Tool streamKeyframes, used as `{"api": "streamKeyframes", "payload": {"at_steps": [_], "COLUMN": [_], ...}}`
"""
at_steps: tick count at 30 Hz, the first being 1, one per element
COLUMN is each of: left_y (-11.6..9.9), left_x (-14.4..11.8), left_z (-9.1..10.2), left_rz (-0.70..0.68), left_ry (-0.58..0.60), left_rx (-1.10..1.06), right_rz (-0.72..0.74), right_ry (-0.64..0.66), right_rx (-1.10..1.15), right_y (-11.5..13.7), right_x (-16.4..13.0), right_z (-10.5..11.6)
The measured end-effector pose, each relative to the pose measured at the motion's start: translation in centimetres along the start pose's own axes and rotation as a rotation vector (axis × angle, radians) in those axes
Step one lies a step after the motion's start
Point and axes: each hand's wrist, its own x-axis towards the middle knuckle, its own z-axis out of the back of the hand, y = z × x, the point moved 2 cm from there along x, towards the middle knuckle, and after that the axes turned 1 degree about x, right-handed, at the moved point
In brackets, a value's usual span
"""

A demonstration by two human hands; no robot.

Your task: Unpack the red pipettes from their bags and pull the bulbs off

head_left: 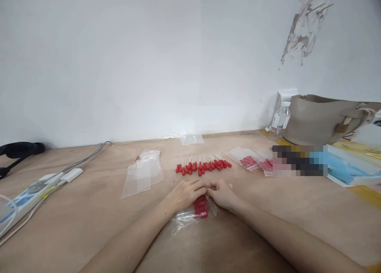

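A clear plastic zip bag (183, 222) lies on the table in front of me, with a bundle of red pieces (201, 208) in it. My left hand (187, 194) rests over the bag's upper edge, fingers bent and closed on it. From the other side my right hand (222, 193) pinches the same edge, and the fingertips of both hands meet there. Just beyond my hands lies a loose row of red-tipped pale sticks (204, 166). Flat, clear zip bags (141, 175) lie overlapping to the left. Filled bags with red contents (249, 161) lie to the right.
Another small bag (192, 140) lies by the wall. A white power strip (32, 191) with cables is at the left, near a black object (22, 149). At the right are a plastic bottle (281, 118), a grey-beige handbag (315, 120) and a blue-and-white packet (345, 167).
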Motion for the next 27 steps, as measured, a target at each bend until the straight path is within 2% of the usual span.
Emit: {"api": "streamKeyframes", "payload": {"at_steps": [4, 10, 13, 17, 22, 27], "left_y": [0.2, 1.1, 0.9, -0.7, -2.4, -2.1], "left_x": [-0.1, -0.2, -0.3, -1.9, -5.1, -5.8], "left_z": [-0.1, 1.7, 2.5, 3.1, 2.3, 1.7], "left_rz": [-0.016, -0.022, 0.031, 0.302, 0.509, 0.569], "left_ry": [0.019, 0.057, 0.038, -0.046, 0.032, 0.016], "left_rx": [0.037, 0.019, -0.065, -0.304, -0.481, -0.569], "right_rz": [-0.031, 0.05, 0.172, 0.266, 0.257, 0.212], "right_ry": [-0.079, -0.198, -0.118, 0.028, 0.232, 0.326], "right_rx": [-0.12, -0.04, 0.057, 0.107, 0.048, 0.115], "right_y": [-0.1, -2.0, -2.7, -2.6, -1.9, -1.3], "right_x": [0.3, 1.7, 2.1, 1.7, 1.2, 1.5], "right_z": [0.0, 0.2, 0.1, 0.5, 1.8, 1.6]}}
